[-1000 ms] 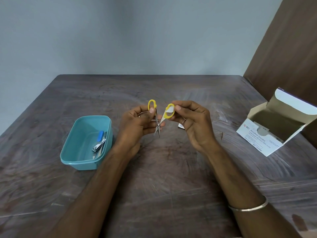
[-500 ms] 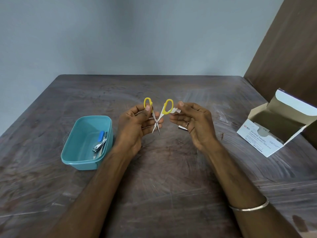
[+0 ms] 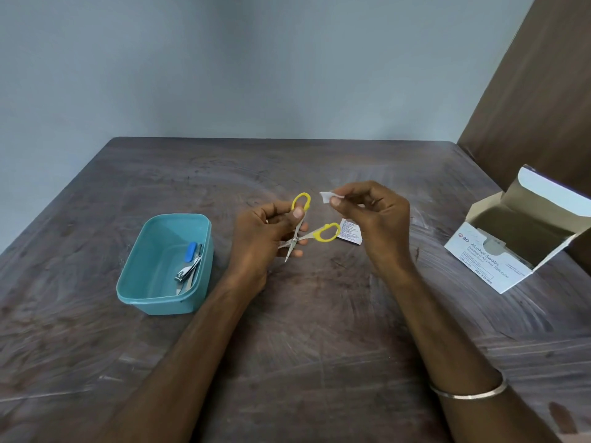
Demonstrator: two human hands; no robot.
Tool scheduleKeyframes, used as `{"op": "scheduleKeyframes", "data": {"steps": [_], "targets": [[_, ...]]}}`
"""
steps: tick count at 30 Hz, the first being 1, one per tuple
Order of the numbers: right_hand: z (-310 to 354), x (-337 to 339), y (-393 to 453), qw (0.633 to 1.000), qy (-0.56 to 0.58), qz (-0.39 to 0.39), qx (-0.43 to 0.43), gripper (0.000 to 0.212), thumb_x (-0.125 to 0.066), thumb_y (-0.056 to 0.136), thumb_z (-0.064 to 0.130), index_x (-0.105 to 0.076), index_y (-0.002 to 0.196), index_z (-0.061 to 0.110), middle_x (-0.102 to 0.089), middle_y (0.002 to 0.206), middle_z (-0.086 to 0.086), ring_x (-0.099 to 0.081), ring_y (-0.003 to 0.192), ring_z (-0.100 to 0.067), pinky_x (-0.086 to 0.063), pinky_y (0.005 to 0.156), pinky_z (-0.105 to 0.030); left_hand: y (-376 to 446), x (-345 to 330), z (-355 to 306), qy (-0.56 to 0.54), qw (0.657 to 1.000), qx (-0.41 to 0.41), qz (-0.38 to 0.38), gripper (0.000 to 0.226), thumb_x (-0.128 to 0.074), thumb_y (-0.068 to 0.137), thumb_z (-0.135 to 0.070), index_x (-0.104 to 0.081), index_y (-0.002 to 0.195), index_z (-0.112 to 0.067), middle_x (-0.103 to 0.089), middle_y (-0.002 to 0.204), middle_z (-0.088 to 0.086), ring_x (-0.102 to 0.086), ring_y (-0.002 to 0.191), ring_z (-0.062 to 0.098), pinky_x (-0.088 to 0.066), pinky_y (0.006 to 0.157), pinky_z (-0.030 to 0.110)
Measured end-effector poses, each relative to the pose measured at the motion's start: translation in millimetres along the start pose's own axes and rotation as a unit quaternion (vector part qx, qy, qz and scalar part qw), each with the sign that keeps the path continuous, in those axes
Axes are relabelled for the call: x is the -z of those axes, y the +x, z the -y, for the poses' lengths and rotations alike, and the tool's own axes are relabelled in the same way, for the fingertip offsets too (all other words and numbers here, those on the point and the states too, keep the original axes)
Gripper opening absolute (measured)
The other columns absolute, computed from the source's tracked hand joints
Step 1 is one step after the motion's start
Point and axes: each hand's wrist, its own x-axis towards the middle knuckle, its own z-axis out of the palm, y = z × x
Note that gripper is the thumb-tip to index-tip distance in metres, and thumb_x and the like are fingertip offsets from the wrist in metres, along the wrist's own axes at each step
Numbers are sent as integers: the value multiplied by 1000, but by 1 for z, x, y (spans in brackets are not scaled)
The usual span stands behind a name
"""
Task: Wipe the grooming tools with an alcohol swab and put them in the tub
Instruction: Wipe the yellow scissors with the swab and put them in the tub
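Note:
My left hand (image 3: 259,238) grips small scissors (image 3: 302,227) with yellow handles above the table's middle. The blades point down and the handles are spread wide, one loop up by my thumb, the other out to the right. A little above and right of them, my right hand (image 3: 372,215) pinches a small white alcohol swab (image 3: 329,196) between thumb and forefinger, apart from the scissors. The teal tub (image 3: 150,247) sits to the left of my left hand. Inside it lie a nail clipper (image 3: 187,270) and a blue-handled tool (image 3: 191,251).
A torn swab wrapper (image 3: 350,231) lies on the dark wooden table (image 3: 319,330) behind my right hand. An open box of alcohol swabs (image 3: 499,254) stands at the right, near a brown panel (image 3: 543,91). A grey wall backs the table.
The scissor handles have spread wider, the right loop dropping down and to the right. My right hand has lifted the swab off that loop, up and slightly right.

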Motion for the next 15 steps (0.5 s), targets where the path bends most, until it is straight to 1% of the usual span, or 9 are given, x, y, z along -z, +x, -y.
{"op": "scheduleKeyframes", "data": {"steps": [1, 3, 4, 6, 9, 10, 12, 13, 15], "targets": [[-1, -1, -1, 998, -51, 12, 44, 15, -80, 79, 2, -77, 83, 16, -77, 82, 0, -69, 78, -21, -51, 66, -28, 0, 0, 0, 6, 1000, 4, 13, 10, -67, 92, -12, -71, 101, -12, -73, 77, 5, -70, 61, 17, -58, 51, 28], [-5, -2, -4, 980, -139, 42, 139, 13, -80, 80, 5, -78, 83, 18, -77, 88, 4, -67, 83, -22, -48, 65, -29, 1, 1, 1, 17, 999, 13, 43, 18, -64, 91, -2, -71, 104, -12, -73, 84, 10, -71, 65, 18, -59, 54, 30], [-7, -3, -4, 969, -166, 56, 173, 12, -80, 80, 6, -78, 83, 17, -77, 91, 6, -65, 85, -19, -46, 66, -27, 1, 2, 1, 24, 998, 16, 54, 20, -64, 91, 1, -71, 106, -11, -73, 86, 11, -71, 67, 19, -60, 55, 30], [-11, -3, -4, 952, -205, 85, 211, 10, -80, 81, 6, -79, 83, 16, -76, 93, 9, -62, 86, -15, -43, 71, -23, 2, 2, 2, 45, 997, 10, 66, 22, -64, 90, 3, -71, 107, -9, -75, 84, 9, -71, 68, 18, -58, 54, 29], [-16, -1, -1, 925, -261, 126, 245, 11, -79, 81, 4, -80, 84, 15, -77, 94, 8, -52, 79, -15, -41, 73, -20, 2, 3, 3, 74, 996, -14, 57, 29, -67, 88, 3, -68, 115, -8, -76, 74, 0, -71, 64, 13, -54, 47, 25], [-18, 0, 0, 918, -279, 135, 249, 12, -78, 81, 5, -80, 85, 16, -78, 93, 8, -50, 78, -15, -42, 72, -21, 3, 3, 3, 90, 994, -28, 47, 34, -69, 86, 2, -65, 118, -9, -75, 72, -2, -69, 61, 11, -52, 45, 24], [-20, 2, 1, 905, -316, 149, 241, 15, -77, 80, 9, -79, 88, 21, -77, 90, 9, -50, 77, -16, -45, 68, -28, 2, 4, 2, 136, 988, -60, 32, 41, -72, 85, 0, -60, 123, -13, -76, 73, 1, -68, 60, 8, -49, 44, 24], [-20, 2, 2, 900, -335, 158, 232, 17, -77, 80, 11, -79, 90, 25, -76, 86, 8, -48, 77, -13, -46, 66, -31, 1, 4, 1, 154, 985, -73, 30, 43, -72, 85, -1, -58, 124, -14, -76, 75, 4, -68, 61, 7, -47, 45, 21], [-19, 3, 1, 891, -355, 179, 221, 20, -77, 79, 17, -78, 95, 29, -73, 81, 8, -45, 79, -6, -45, 64, -32, 1, 5, 0, 168, 982, -85, 29, 44, -70, 86, 4, -56, 123, -14, -74, 73, 8, -66, 57, 1, -43, 46, 13]]}}
